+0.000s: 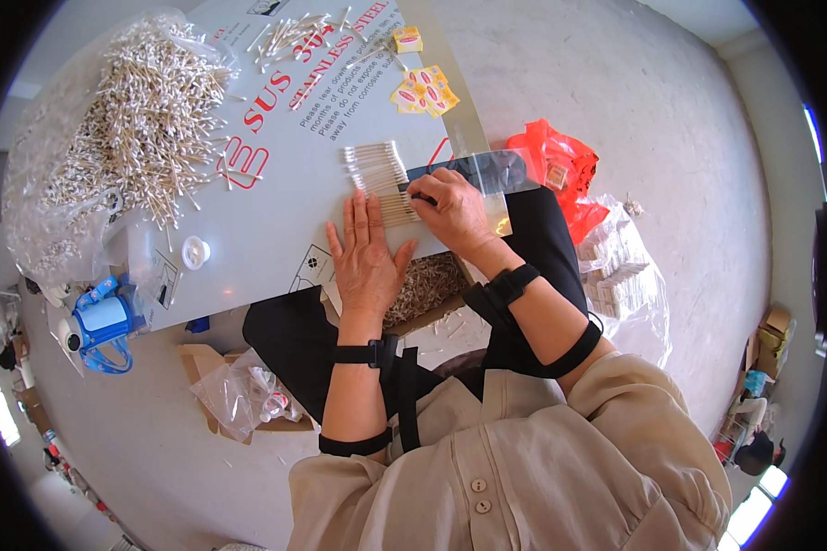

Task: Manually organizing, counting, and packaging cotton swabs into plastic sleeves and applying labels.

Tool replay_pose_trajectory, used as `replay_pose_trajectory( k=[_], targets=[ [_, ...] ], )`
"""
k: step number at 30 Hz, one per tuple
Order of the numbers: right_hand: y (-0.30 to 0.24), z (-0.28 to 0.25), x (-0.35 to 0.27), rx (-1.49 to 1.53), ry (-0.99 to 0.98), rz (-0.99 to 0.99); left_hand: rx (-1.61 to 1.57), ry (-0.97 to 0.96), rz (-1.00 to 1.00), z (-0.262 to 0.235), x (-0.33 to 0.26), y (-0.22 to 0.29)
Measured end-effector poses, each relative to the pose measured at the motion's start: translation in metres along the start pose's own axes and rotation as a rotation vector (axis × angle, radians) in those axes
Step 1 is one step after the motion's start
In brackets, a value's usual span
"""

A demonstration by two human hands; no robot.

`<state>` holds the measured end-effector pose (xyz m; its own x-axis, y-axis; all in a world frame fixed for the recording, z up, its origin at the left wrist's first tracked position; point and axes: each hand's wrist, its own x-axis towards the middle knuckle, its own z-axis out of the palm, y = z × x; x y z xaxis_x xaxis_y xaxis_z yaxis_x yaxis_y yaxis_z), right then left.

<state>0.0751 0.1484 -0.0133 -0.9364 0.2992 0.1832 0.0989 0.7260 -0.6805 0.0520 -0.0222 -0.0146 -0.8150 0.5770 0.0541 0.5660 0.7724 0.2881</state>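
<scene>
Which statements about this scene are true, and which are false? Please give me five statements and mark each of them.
1. The left hand stretches its fingers toward the row of cotton swabs. True.
2. The right hand is open and empty. False: it is closed around a black object.
3. The blue bottle is left of the round white container. True.
4. The red plastic bag lies on the table. False: it is beyond the table's right edge.
5. The big swab heap lies in a clear plastic bag. True.
</scene>
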Motion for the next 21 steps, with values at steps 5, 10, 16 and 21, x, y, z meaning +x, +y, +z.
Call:
replay_pose_trajectory(
  k=[5, 10, 16, 21],
  targets=[
    [-0.003, 0.003, 0.008, 0.043, 0.068, -0.006, 0.003, -0.006, -0.004, 0.000, -0.001, 0.000],
    [-0.001, 0.005, 0.018, 0.037, 0.061, -0.019, 0.003, -0.012, -0.008, 0.001, 0.000, 0.000],
    [0.001, 0.008, 0.020, 0.017, 0.025, -0.002, -0.002, -0.008, -0.002, 0.002, 0.000, -0.001],
    [0.003, 0.006, 0.017, 0.000, 0.017, -0.052, -0.022, 0.018, 0.008, 0.003, 0.000, -0.001]
  ],
)
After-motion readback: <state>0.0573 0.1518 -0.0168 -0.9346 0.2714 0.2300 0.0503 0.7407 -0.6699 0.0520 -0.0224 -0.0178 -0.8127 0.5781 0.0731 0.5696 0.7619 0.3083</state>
